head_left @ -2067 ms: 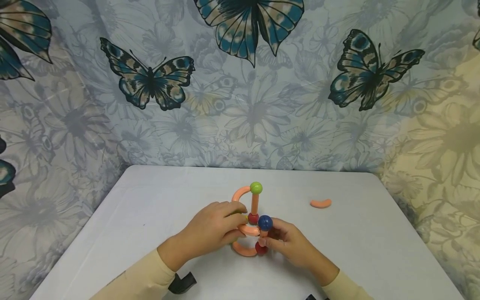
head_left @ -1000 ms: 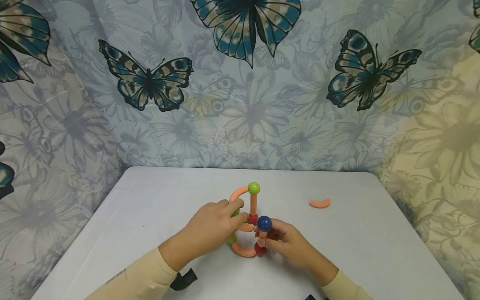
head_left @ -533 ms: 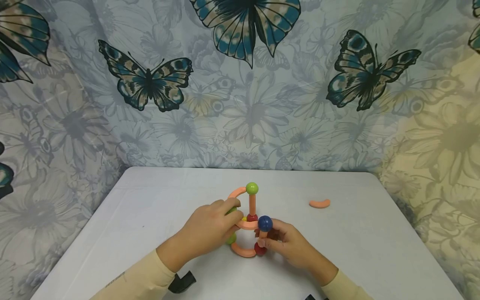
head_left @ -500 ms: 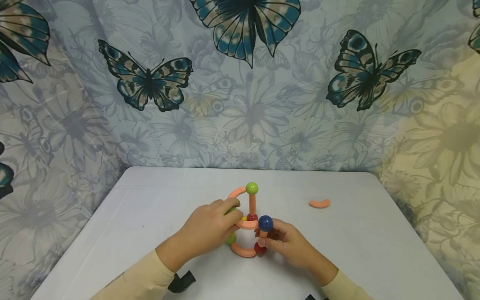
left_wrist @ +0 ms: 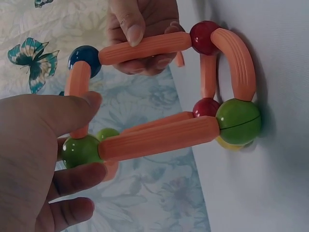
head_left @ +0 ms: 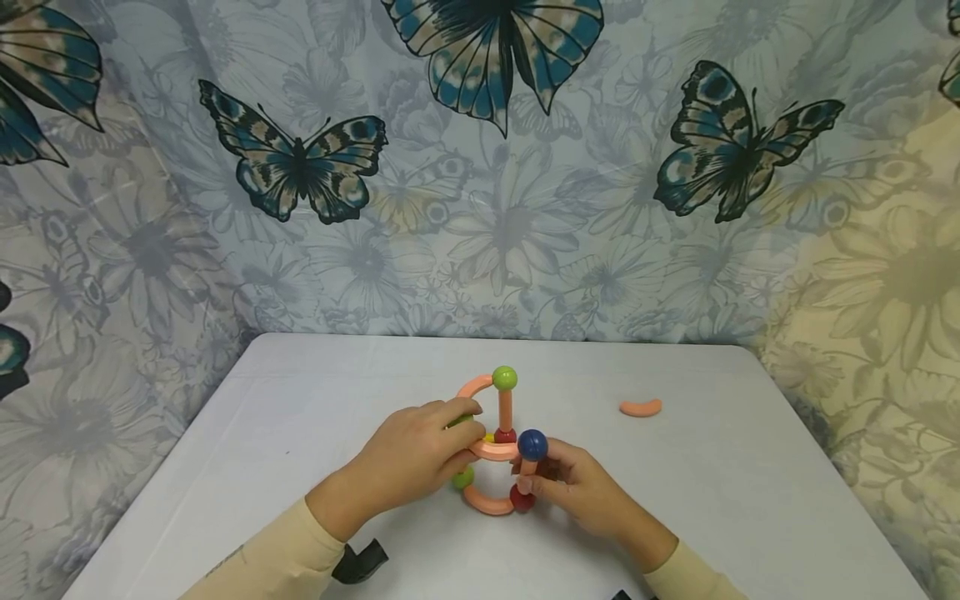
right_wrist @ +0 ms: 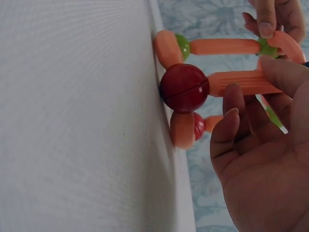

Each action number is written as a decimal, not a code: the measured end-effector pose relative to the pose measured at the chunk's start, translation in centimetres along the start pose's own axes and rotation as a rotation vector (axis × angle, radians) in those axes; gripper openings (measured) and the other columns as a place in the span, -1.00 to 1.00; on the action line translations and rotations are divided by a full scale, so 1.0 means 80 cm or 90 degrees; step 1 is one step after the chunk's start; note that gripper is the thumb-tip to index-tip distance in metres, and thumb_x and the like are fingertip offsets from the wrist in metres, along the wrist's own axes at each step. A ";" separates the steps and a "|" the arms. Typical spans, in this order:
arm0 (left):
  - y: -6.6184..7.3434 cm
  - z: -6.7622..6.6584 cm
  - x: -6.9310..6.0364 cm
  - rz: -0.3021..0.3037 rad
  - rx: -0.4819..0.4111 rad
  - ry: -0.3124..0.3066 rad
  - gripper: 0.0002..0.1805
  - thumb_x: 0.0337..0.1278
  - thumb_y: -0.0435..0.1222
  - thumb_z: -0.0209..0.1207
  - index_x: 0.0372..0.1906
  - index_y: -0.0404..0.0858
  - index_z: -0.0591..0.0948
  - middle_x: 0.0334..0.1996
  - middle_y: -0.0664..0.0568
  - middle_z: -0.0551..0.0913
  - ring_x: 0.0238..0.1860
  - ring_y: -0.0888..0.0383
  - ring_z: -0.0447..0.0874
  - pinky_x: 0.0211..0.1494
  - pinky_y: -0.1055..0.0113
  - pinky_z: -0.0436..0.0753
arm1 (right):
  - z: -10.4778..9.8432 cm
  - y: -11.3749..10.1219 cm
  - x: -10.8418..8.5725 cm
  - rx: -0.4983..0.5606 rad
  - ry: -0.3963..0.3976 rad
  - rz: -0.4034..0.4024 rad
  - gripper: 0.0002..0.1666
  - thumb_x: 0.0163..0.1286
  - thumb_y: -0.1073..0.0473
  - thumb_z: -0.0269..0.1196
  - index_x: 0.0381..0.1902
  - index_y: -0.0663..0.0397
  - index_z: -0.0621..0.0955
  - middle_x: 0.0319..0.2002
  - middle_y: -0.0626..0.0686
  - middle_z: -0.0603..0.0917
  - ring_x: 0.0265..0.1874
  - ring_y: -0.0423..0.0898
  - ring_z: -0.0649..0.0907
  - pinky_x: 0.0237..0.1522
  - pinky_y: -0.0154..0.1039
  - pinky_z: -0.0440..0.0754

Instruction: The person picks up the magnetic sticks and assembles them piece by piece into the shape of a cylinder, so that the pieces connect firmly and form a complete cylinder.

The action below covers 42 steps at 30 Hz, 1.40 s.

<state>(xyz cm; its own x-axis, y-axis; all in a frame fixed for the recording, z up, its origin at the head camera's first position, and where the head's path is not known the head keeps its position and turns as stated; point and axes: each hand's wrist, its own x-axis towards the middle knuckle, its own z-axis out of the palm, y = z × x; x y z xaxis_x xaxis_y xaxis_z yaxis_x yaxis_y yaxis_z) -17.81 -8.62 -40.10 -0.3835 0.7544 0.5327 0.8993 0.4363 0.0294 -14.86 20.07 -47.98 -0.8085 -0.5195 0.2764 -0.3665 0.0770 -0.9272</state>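
A frame of orange rods and coloured balls, like a magnetic building toy, stands on the white table (head_left: 720,500). My left hand (head_left: 412,446) pinches its upper near curved rod (left_wrist: 78,79) beside a green ball (left_wrist: 81,151); the rod's other end meets the blue ball (head_left: 533,445). Below that ball, my right hand (head_left: 592,492) pinches an upright straight rod (right_wrist: 241,83), whose foot sits on a red ball (right_wrist: 184,88). A lower curved rod (head_left: 489,501) lies on the table. Behind, another upright rod (head_left: 506,410) carries a green ball (head_left: 506,377). My left fingers partly hide the frame's left side.
A loose curved orange rod (head_left: 641,408) lies to the right, towards the back. Near my left sleeve is a black strap-like piece (head_left: 360,562). A butterfly-print cloth (head_left: 510,250) hangs behind the table.
The upper near curved rod in my left hand has shifted and risen slightly; its right end now meets the blue ball. My right hand has stayed at the upright rod.
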 end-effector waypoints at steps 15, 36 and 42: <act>-0.011 -0.003 -0.006 -0.052 -0.075 0.003 -0.57 0.16 -0.21 0.63 0.09 -0.13 0.73 0.18 0.03 0.65 -0.14 0.18 0.74 -0.12 0.29 0.73 | 0.001 -0.001 0.001 -0.014 -0.002 -0.006 -0.96 0.61 0.32 0.33 -0.08 0.11 0.66 -0.08 0.33 0.70 -0.17 0.06 0.73 -0.09 -0.16 0.74; -0.016 0.012 -0.003 -0.266 -0.275 0.020 -0.16 0.24 0.19 0.50 0.51 -0.04 0.51 0.48 0.16 0.43 0.43 0.08 0.35 0.36 -0.16 0.53 | -0.102 0.013 -0.018 -0.182 0.212 0.028 -0.66 0.59 0.32 0.33 0.26 0.20 0.65 0.12 0.18 0.71 -0.01 -0.03 0.63 -0.15 -0.24 0.69; -0.008 0.015 0.018 -0.297 -0.235 -0.039 -0.02 0.07 0.43 0.45 0.52 0.02 0.55 0.58 0.08 0.36 0.48 -0.07 0.35 0.36 -0.23 0.49 | -0.141 0.037 -0.033 -0.322 0.317 0.101 -0.62 0.57 0.27 0.39 0.28 0.18 0.64 0.16 0.15 0.66 0.07 0.02 0.61 -0.14 -0.29 0.64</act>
<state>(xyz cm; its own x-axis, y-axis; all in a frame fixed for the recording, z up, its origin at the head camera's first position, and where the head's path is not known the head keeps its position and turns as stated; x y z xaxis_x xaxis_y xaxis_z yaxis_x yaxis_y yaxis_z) -19.21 -7.22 -40.40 -0.7573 0.5555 0.3433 0.6422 0.5380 0.5461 -18.97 31.26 -48.58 -0.9394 -0.0303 0.3415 -0.2977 0.5658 -0.7689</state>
